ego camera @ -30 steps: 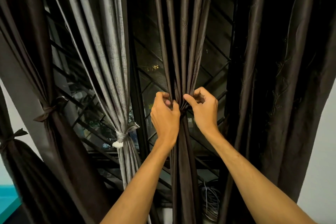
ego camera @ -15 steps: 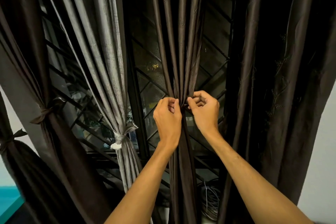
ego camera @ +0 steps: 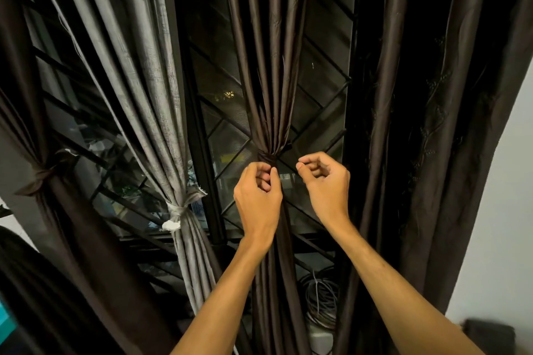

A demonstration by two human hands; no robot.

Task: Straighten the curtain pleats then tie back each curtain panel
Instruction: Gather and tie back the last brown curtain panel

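Note:
The middle dark brown curtain panel (ego camera: 271, 66) is gathered into narrow pleats and cinched by a dark tie (ego camera: 266, 157) knotted around it. My left hand (ego camera: 256, 196) is just below the knot with fingers curled, its thumb beside the fabric, and I see nothing held in it. My right hand (ego camera: 323, 181) hovers to the right of the knot, clear of the curtain, fingers curled on nothing. To the left, the grey curtain panel (ego camera: 138, 66) is bound by a pale tie (ego camera: 177, 213). A far-left dark panel (ego camera: 17, 81) is tied (ego camera: 43, 176) too. The right dark panel (ego camera: 432, 124) hangs loose.
A black window grille (ego camera: 317, 112) and dark glass sit behind the curtains. A coil of grey cable (ego camera: 320, 297) lies low behind the middle panel. A white wall (ego camera: 507, 225) borders the right side, with a dark object (ego camera: 490, 331) at its foot.
Both hands have come off the knot and dropped slightly. The right hand has moved away to the right, and the tied knot on the middle panel now shows above the left hand.

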